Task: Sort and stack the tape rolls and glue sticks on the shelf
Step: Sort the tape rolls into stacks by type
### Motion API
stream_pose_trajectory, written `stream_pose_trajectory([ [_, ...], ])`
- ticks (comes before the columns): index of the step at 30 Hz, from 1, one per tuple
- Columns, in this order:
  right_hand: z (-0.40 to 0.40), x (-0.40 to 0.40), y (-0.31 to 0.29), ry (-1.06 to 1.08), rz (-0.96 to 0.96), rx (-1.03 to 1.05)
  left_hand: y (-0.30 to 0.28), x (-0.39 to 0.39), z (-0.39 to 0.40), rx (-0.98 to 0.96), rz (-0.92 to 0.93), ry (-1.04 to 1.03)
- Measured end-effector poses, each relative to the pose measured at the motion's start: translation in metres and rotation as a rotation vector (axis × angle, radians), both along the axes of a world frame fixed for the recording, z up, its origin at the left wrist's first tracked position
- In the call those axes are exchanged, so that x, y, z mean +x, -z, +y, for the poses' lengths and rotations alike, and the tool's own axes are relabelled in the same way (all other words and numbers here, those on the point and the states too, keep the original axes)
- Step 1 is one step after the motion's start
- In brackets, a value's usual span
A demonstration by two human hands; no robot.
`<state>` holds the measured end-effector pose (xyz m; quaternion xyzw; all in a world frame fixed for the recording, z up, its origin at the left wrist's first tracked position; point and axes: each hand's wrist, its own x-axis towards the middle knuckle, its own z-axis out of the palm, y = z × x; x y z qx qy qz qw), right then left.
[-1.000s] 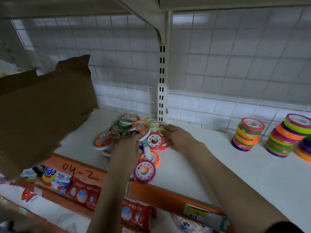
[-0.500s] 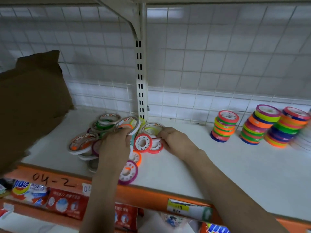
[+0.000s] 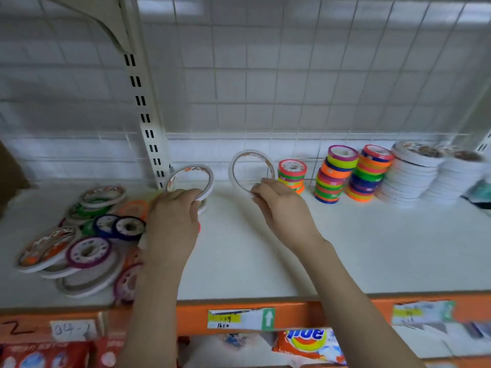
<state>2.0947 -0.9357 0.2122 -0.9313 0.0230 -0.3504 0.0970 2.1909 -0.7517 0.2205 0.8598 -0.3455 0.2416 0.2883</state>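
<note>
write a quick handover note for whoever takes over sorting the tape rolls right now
Left hand: grips a large white tape ring, raised over the loose pile.
Right hand: pinches a second white tape ring, held upright above the shelf.
Done: three stacks of coloured tape rolls and two stacks of white rolls stand at the right.
Left: place both held rings, probably on the white stacks, then sort the mixed loose pile at the left. No glue sticks can be made out.
</note>
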Motion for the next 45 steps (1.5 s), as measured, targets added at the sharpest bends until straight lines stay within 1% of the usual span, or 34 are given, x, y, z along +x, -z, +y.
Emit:
stream_pose_trajectory([
  [4,-0.032,-0.038,-0.012,0.098,-0.062,-0.006,-0.004,-0.021,-0.037,-0.014,-0.040,0.108],
  [11,-0.107,-0.116,-0.018,0.266,-0.197,0.033,-0.016,-0.074,-0.119,-0.008,-0.123,0.202],
  [15,-0.154,-0.157,-0.023,0.309,-0.192,0.049,-0.022,-0.104,-0.172,0.000,-0.125,0.228],
  [21,-0.224,-0.205,-0.020,0.364,-0.178,0.047,-0.023,-0.147,-0.242,-0.067,-0.113,0.303],
  [26,-0.277,-0.236,-0.016,0.369,-0.192,0.033,-0.014,-0.177,-0.282,-0.093,-0.121,0.275],
  [30,-0.314,-0.247,-0.023,0.392,-0.231,0.009,-0.003,-0.193,-0.302,-0.068,-0.103,0.234],
  [34,-0.344,-0.244,-0.035,0.367,-0.202,0.001,0.000,-0.204,-0.311,-0.064,-0.095,0.200],
  [41,-0.381,-0.220,-0.044,0.391,-0.006,0.014,-0.002,-0.215,-0.309,-0.056,-0.131,0.119],
  [45,-0.385,-0.216,-0.044,0.379,0.024,0.024,-0.003,-0.220,-0.305,-0.035,-0.125,0.060],
])
